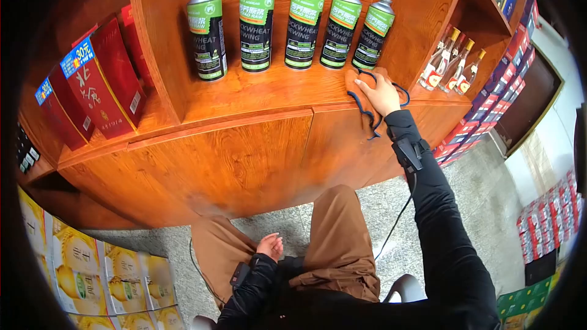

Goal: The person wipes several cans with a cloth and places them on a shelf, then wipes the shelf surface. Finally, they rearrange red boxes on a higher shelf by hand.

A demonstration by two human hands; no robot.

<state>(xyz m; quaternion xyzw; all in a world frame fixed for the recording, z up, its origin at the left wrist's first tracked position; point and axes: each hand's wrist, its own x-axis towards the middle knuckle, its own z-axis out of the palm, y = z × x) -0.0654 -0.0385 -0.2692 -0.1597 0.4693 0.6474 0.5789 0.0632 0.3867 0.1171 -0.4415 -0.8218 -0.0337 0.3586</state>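
My right hand [380, 93] reaches to the right end of the wooden shelf, its fingers pressed onto a bunched orange-brown cloth [361, 99] with dark blue edging. Part of the cloth lies under the hand, and an edge hangs over the shelf front. Just behind it stands the rightmost green-and-black can [372, 36]. Beside that are more such cans, a tilted-looking one [339, 30], a middle one [303, 27], and others [255, 27] [206, 35] further left. My left hand [270, 247] rests low over my lap, fingers loosely curled, with nothing visible in it.
Red boxes [107, 82] with price tags fill the left compartment. Small clear bottles [451, 67] stand in the right compartment. Yellow cartons [101, 272] are stacked at lower left. Cabinet doors [238, 162] lie below the shelf. A cable [400, 214] hangs from my right wrist.
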